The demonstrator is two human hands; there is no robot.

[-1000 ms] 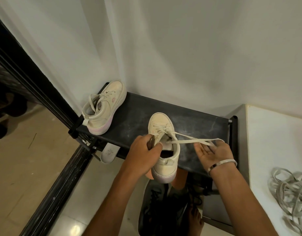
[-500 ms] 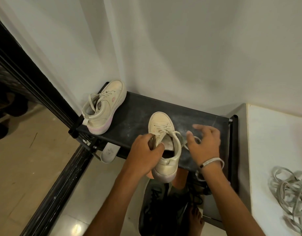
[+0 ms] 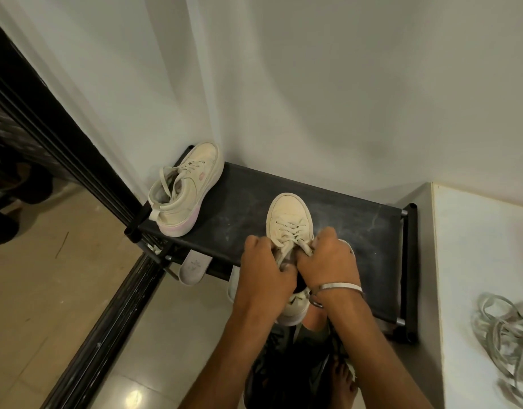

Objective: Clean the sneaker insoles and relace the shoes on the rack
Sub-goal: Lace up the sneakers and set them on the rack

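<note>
A cream sneaker [image 3: 288, 215] stands toe-away on the black rack top [image 3: 343, 222], near its front edge. My left hand [image 3: 261, 270] grips the sneaker's left collar side. My right hand [image 3: 328, 261], with a metal bangle on the wrist, pinches the cream lace [image 3: 303, 246] at the top eyelets. Both hands cover the shoe's opening and heel. A second cream sneaker [image 3: 185, 191] with a pink sole sits at the rack's left back corner, its laces loose.
An insole [image 3: 192, 268] pokes out from a lower shelf at the rack's front left. A white counter [image 3: 475, 261] on the right carries a heap of grey laces [image 3: 508, 346]. A black door frame [image 3: 62, 143] runs along the left. Dark shoes lie on the floor below.
My right hand let the long lace loops go slack, came in from the right and now pinches the lace at the sneaker's tongue. My left hand stayed on the shoe.
</note>
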